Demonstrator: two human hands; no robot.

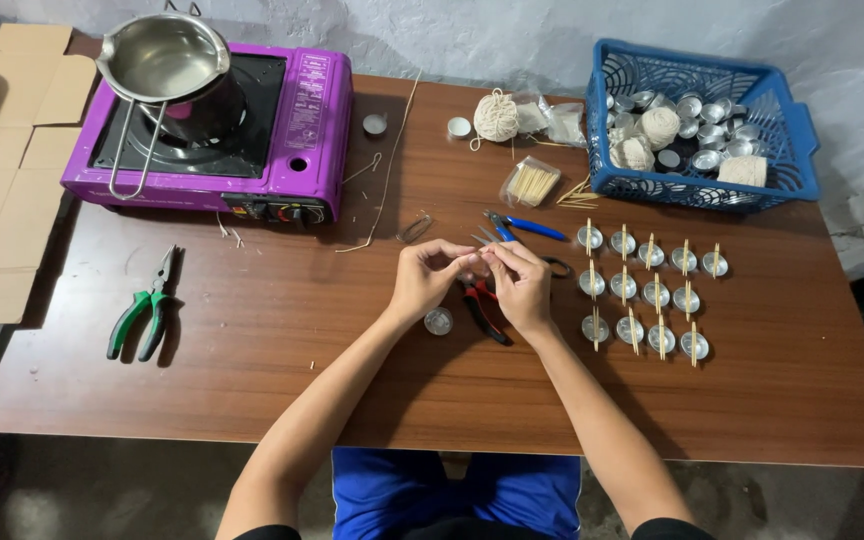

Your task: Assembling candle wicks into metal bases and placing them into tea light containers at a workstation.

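My left hand (428, 275) and my right hand (520, 283) meet above the middle of the brown table (252, 380), fingertips pinched together on a small thin piece, too small to make out, between them. A small round metal cup (439, 321) rests on the table just below my left hand. Red-handled pliers (484, 310) lie under my right hand. To the right, several metal cups with wooden sticks laid across them (642, 290) stand in rows.
A purple portable stove (217, 130) with a steel pot (167, 62) stands at back left. Green pliers (142, 312) lie at left. A blue basket (697, 125) of metal cups and string balls is at back right. Blue-handled cutters (522, 227), a stick packet (530, 182).
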